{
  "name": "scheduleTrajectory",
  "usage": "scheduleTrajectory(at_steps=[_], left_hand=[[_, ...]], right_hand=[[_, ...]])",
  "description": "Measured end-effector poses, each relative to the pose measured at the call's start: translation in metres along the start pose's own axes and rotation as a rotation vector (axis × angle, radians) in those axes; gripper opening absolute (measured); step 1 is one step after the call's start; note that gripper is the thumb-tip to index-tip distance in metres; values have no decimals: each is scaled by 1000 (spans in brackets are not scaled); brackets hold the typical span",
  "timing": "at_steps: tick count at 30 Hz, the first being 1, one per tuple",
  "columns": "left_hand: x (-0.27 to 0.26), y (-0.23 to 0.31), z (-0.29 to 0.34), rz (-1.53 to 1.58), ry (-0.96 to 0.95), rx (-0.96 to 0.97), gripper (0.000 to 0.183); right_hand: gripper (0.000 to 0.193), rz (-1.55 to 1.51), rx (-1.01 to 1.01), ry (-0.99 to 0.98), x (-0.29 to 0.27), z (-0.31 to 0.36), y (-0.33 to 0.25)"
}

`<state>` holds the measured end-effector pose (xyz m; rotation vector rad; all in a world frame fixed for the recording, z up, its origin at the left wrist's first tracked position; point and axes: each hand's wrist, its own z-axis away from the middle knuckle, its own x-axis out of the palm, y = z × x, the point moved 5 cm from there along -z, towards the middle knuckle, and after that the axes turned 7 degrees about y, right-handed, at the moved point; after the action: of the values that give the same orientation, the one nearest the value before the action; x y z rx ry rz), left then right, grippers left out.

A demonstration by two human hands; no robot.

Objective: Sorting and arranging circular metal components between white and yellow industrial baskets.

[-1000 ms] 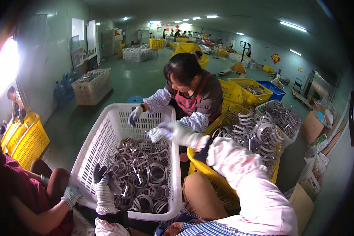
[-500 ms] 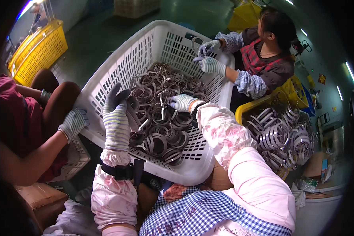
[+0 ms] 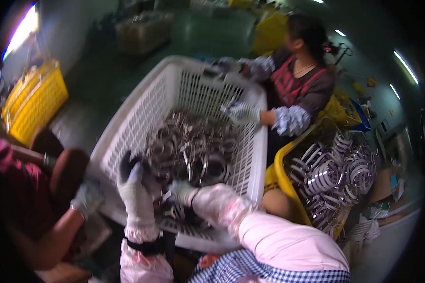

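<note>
My left hand (image 3: pixel 136 188), in a striped glove with dark fingertips, is over the near left part of a white slatted basket (image 3: pixel 107 141). Its fingers curl around what looks like a metal band clamp, whose shiny end (image 3: pixel 166 195) sticks out towards my right hand. My right hand (image 3: pixel 180 192), also gloved, is low over the basket beside that end; blur hides its fingers. Below and beyond both hands, a heap of round metal band clamps (image 3: pixel 193 141) fills the basket's bottom.
Across the basket, a co-worker's gloved hand (image 3: pixel 243 113) is over the right rim. At left, another person's gloved hand (image 3: pixel 86 200) is by the basket's side. A yellow crate (image 3: pixel 283 179) of shiny metal bands stands at right, yellow baskets (image 3: pixel 38 101) at far left.
The view has shifted and blurred. My right hand has come from the middle of the heap back to beside my left hand. The co-worker's hands have moved apart.
</note>
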<state>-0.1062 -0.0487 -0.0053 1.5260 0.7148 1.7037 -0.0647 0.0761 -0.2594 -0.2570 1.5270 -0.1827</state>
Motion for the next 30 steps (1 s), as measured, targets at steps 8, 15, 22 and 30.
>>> scheduleTrajectory(at_steps=[8, 15, 22, 30], left_hand=[[10, -7, 12, 37, -162, -89, 30], [2, -24, 12, -194, -222, -151, 24], [48, -48, 64, -348, -639, -307, 29], [50, -53, 76, -99, -568, -98, 56]], right_hand=[[34, -59, 183, -166, -112, 6, 16], [40, -712, 326, 487, -282, 30, 38], [27, -679, 96, 411, -267, 100, -8], [39, -566, -175, 376, -293, 118, -28]])
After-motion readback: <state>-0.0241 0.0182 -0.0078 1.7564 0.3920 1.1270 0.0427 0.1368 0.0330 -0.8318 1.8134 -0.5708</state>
